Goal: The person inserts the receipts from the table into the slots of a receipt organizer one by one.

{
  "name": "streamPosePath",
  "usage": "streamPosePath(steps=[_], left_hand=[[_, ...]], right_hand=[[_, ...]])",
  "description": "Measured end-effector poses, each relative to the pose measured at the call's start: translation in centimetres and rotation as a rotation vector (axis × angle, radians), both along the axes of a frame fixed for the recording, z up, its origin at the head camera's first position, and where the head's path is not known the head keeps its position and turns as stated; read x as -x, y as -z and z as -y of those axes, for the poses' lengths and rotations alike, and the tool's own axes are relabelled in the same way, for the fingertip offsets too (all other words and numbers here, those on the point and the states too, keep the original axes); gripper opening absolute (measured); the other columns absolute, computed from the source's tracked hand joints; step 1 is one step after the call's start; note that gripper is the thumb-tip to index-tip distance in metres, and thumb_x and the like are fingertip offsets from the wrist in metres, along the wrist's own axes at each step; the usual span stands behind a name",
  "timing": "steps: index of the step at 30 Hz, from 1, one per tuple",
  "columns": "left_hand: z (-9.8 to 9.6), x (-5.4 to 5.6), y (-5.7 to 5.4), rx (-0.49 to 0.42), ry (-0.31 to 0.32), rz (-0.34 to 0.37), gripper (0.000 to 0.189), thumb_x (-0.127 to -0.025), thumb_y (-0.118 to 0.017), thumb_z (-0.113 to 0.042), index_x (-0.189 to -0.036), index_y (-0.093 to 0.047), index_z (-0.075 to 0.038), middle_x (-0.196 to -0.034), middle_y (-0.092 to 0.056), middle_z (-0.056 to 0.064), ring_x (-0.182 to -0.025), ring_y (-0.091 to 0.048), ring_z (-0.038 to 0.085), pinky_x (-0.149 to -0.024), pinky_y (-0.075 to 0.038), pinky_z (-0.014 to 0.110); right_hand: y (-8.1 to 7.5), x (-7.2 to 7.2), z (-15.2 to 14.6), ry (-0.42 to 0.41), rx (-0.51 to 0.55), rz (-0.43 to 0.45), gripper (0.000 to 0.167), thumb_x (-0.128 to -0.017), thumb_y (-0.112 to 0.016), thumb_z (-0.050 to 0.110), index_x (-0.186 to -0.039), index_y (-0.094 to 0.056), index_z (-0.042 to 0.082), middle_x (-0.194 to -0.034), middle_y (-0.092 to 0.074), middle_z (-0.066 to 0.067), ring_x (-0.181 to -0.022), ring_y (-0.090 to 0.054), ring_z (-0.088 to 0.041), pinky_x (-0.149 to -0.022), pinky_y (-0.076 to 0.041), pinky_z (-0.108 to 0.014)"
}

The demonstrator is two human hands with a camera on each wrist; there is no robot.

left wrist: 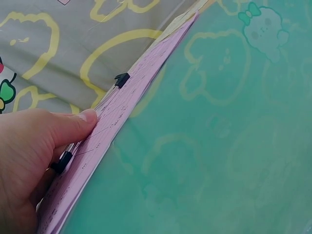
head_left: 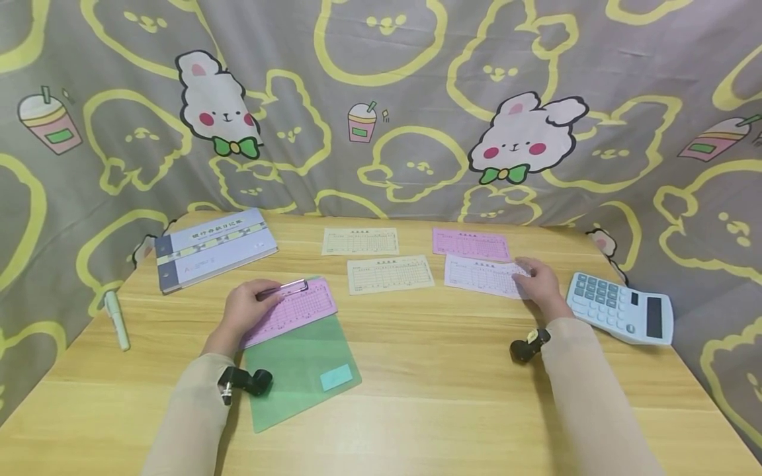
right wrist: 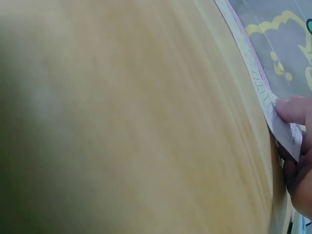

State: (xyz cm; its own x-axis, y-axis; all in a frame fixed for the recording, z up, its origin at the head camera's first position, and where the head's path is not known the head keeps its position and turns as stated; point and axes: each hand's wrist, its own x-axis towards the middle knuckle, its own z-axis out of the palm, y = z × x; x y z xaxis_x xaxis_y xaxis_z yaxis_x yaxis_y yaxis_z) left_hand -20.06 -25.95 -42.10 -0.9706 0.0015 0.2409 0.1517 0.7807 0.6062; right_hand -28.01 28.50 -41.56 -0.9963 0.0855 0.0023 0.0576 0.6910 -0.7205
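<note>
On the left, a green clipboard (head_left: 292, 370) lies angled on the table with pink printed slips (head_left: 306, 309) under its metal clip (head_left: 294, 289). My left hand (head_left: 241, 307) grips the clipboard's top at the clip; in the left wrist view the thumb (left wrist: 80, 124) presses on the clip while the other fingers are mostly hidden. At the right, my right hand (head_left: 540, 287) pinches the right end of a white printed slip (head_left: 476, 272). That end is bent up between thumb and fingers in the right wrist view, where the slip (right wrist: 261, 87) shows edge-on.
Behind the white slip lies a pink slip (head_left: 464, 241). Two cream slips, one farther back (head_left: 360, 242) and one nearer (head_left: 389, 275), lie mid-table. A ledger book (head_left: 217, 248) and marker (head_left: 116, 320) are left, a calculator (head_left: 619, 307) right. A patterned curtain (head_left: 417, 99) hangs behind.
</note>
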Motion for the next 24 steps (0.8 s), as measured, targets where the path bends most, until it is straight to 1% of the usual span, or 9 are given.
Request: streamPosePath(steps=[3,5,8,11,14,18,21,23,24], left_hand=[[0.0,0.0,0.1,-0.002,0.001,-0.005,0.024,-0.078,-0.064,-0.016,-0.099,-0.064,-0.005,-0.103,-0.058,0.014,-0.097,-0.050,0.033,-0.083,-0.036,0.044],[0.0,0.1,0.2,0.002,0.003,-0.009,0.024,-0.078,-0.064,-0.016,-0.099,-0.063,-0.005,-0.103,-0.058,0.015,-0.097,-0.050,0.033,-0.084,-0.035,0.044],[0.0,0.1,0.3,0.008,0.004,-0.013,0.024,-0.078,-0.064,-0.016,-0.099,-0.064,-0.005,-0.103,-0.058,0.014,-0.097,-0.050,0.033,-0.084,-0.035,0.044],[0.0,0.1,0.2,0.012,0.007,-0.018,0.024,-0.078,-0.064,-0.016,-0.099,-0.064,-0.005,-0.103,-0.058,0.014,-0.097,-0.050,0.033,-0.084,-0.035,0.045],[0.1,0.1,0.3,0.012,0.008,-0.023,0.024,-0.078,-0.064,-0.016,-0.099,-0.064,-0.005,-0.103,-0.058,0.014,-0.097,-0.050,0.033,-0.084,-0.035,0.045],[0.1,0.1,0.2,0.009,0.003,-0.017,0.024,-0.078,-0.064,-0.016,-0.099,-0.064,-0.005,-0.103,-0.058,0.015,-0.097,-0.050,0.033,-0.083,-0.035,0.045],[0.1,0.0,0.2,0.003,-0.005,-0.007,0.025,-0.079,-0.063,-0.017,-0.100,-0.063,-0.005,-0.103,-0.058,0.015,-0.097,-0.050,0.033,-0.083,-0.035,0.045],[0.0,0.0,0.1,-0.002,-0.011,-0.003,0.025,-0.078,-0.063,-0.017,-0.100,-0.063,-0.005,-0.103,-0.058,0.014,-0.097,-0.050,0.033,-0.083,-0.036,0.044],[0.0,0.0,0.1,-0.002,-0.013,-0.002,0.025,-0.078,-0.064,-0.017,-0.100,-0.063,-0.005,-0.103,-0.058,0.014,-0.097,-0.051,0.033,-0.083,-0.036,0.044]], right_hand=[[0.1,-0.1,-0.1,0.015,0.024,-0.003,0.030,-0.085,-0.050,0.015,-0.108,-0.055,-0.004,-0.119,-0.043,-0.026,-0.113,-0.033,-0.040,-0.092,-0.025,-0.049],[0.1,-0.2,-0.2,0.015,0.042,0.001,0.029,-0.085,-0.050,0.014,-0.103,-0.056,-0.006,-0.116,-0.045,-0.027,-0.111,-0.035,-0.039,-0.092,-0.025,-0.048],[-0.1,-0.2,-0.5,0.001,0.067,0.038,0.032,-0.082,-0.049,0.010,-0.108,-0.053,-0.007,-0.118,-0.042,-0.027,-0.108,-0.036,-0.038,-0.091,-0.025,-0.048],[-0.2,-0.2,-0.7,-0.020,0.096,0.074,0.039,-0.077,-0.048,0.004,-0.115,-0.048,-0.007,-0.123,-0.036,-0.028,-0.106,-0.035,-0.036,-0.091,-0.026,-0.047],[-0.3,-0.3,-0.9,-0.042,0.125,0.086,0.044,-0.075,-0.048,-0.001,-0.118,-0.045,-0.007,-0.122,-0.037,-0.028,-0.102,-0.039,-0.034,-0.086,-0.033,-0.043],[-0.5,-0.6,-1.2,-0.048,0.145,0.111,0.041,-0.077,-0.049,-0.001,-0.118,-0.046,-0.005,-0.121,-0.038,-0.026,-0.099,-0.041,-0.032,-0.079,-0.039,-0.035],[-0.9,-0.9,-1.2,-0.050,0.137,0.123,0.037,-0.080,-0.049,0.002,-0.117,-0.047,-0.004,-0.124,-0.036,-0.025,-0.101,-0.038,-0.032,-0.079,-0.038,-0.035],[-1.1,-1.0,-1.2,-0.063,0.131,0.121,0.036,-0.081,-0.050,0.004,-0.116,-0.048,-0.004,-0.124,-0.035,-0.024,-0.099,-0.038,-0.033,-0.075,-0.039,-0.036],[-1.3,-1.1,-1.2,-0.076,0.120,0.110,0.036,-0.081,-0.051,0.005,-0.116,-0.048,-0.004,-0.124,-0.036,-0.025,-0.101,-0.038,-0.033,-0.076,-0.039,-0.038]])
